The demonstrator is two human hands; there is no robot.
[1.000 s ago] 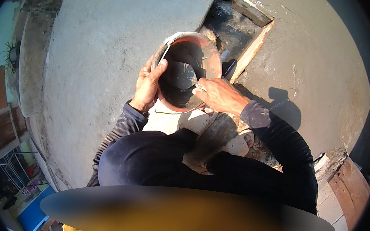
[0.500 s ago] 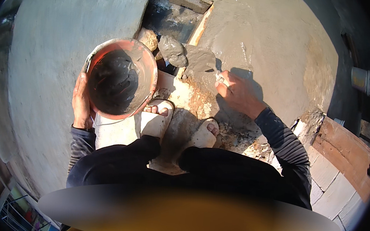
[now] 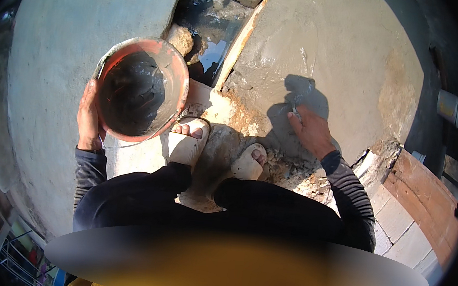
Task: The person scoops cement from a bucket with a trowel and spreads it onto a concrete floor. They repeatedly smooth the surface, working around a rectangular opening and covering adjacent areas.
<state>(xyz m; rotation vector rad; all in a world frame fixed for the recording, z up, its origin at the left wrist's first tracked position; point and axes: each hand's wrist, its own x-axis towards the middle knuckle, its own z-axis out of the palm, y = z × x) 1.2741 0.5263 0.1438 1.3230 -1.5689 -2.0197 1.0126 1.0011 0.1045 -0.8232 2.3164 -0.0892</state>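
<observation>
My left hand (image 3: pixel 87 115) grips the left side of an orange bucket (image 3: pixel 177 85), smeared grey, with wet mortar inside and a thin wire handle hanging. My right hand (image 3: pixel 312 130) is closed on a trowel handle (image 3: pixel 296 112) over wet grey cement (image 3: pixel 331 53) at the right. The trowel's blade is hard to make out among grey mortar and shadow. Below the bucket and between my hands are my feet in pale sandals (image 3: pixel 181 148).
An opening (image 3: pixel 203 11) with water and rubble, framed by boards (image 3: pixel 241 39), lies ahead. A pale concrete slab (image 3: pixel 56 43) extends left. Blockwork with a reddish band (image 3: pixel 422 200) is at lower right, a pail (image 3: pixel 449 107) at far right, railings (image 3: pixel 17 255) at lower left.
My right hand has come out of the bucket with a mortar-laden trowel and moved right and lower over the wet cement. The bucket in my left hand has shifted leftward in view.
</observation>
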